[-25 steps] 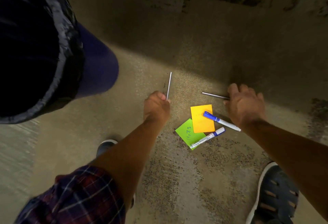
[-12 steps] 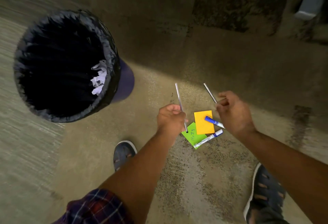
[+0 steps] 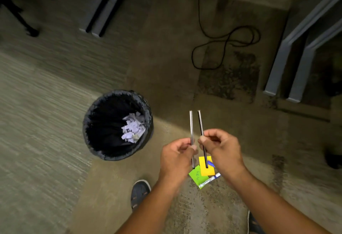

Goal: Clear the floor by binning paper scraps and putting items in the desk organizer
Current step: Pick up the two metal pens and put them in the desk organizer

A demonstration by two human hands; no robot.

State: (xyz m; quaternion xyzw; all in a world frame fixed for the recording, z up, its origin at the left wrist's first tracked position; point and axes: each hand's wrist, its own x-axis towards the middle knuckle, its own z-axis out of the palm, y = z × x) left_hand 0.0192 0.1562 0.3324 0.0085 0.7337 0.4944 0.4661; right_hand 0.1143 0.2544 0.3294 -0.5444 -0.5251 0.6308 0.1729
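While both hands are raised above the floor [image 3: 46,141], each pinches one thin dark stick, likely a pencil or slim pen. The left hand [image 3: 176,157] is curled closed around the left stick [image 3: 191,132], thumb and fingers gripping it a little below the middle, so that it stands nearly upright with its upper end pointing away from the person. The right hand [image 3: 223,149] is likewise closed in a pinch on the right stick [image 3: 200,124], which leans slightly to the left at the top; the two sticks run almost parallel, just beside each other without touching. Below the hands, on the floor, lie a green sticky note [image 3: 198,178] with handwriting on it and an orange sticky note [image 3: 208,171] overlapping its upper right part. A marker with a blue cap [image 3: 210,179] lies across the lower edges of the notes, and the blue end of a second marker [image 3: 211,164] shows on the orange note, mostly hidden by the right hand. To the left stands a round bin [image 3: 88,128] lined with a black bag, holding crumpled pale paper scraps [image 3: 133,128] against its right inner side. A dark shoe [image 3: 139,193] sits near the bottom centre. Farther off, a black cable [image 3: 229,43] loops on the floor between grey table legs [image 3: 277,63] at the right and others at the upper left.
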